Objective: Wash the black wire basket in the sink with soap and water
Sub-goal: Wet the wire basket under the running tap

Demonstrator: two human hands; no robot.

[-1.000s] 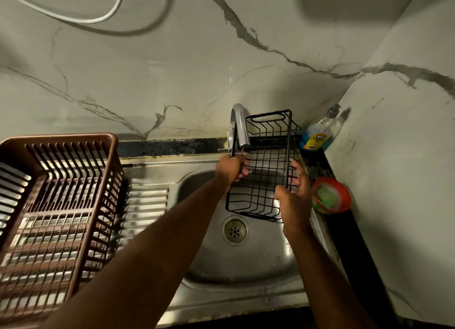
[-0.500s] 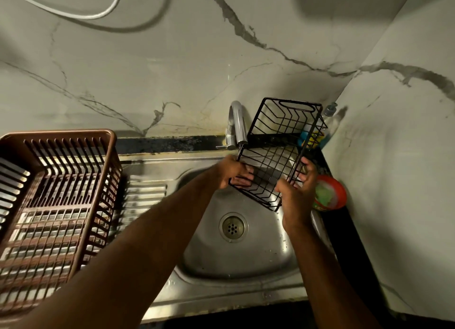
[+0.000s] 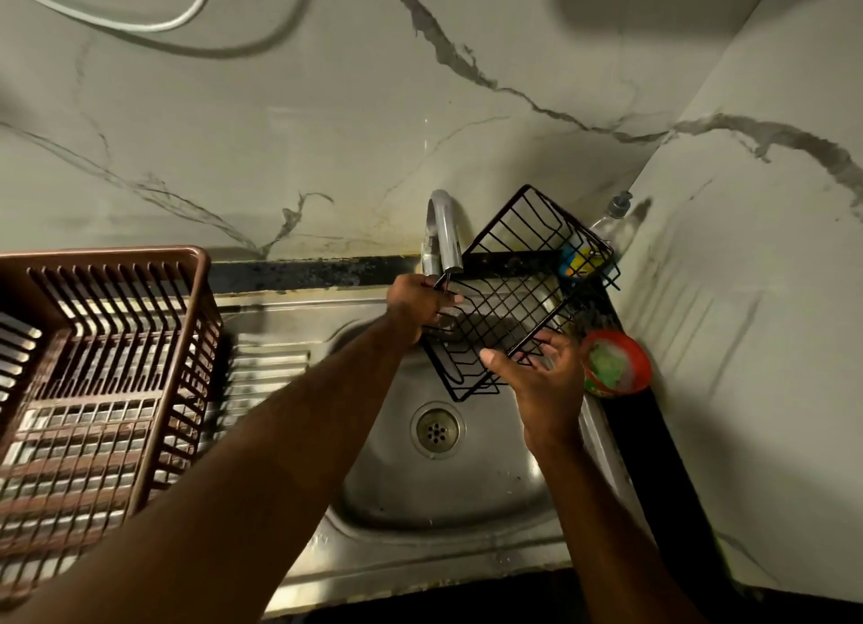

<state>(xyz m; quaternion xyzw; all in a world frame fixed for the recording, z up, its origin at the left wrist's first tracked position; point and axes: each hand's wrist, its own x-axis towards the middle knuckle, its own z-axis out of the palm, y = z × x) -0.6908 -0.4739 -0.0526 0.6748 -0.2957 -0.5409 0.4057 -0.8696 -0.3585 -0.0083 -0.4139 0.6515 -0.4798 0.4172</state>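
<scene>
Spanning left grip to right grip, basket tilts above sink.

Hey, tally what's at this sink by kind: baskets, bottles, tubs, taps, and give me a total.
Baskets: 2 (black wire basket, brown plastic basket)
Bottles: 1 (soap bottle)
Tubs: 1 (red tub)
Taps: 1 (tap)
Total: 5

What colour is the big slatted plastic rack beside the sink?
Brown. The slatted plastic dish rack shows best in the head view.
</scene>
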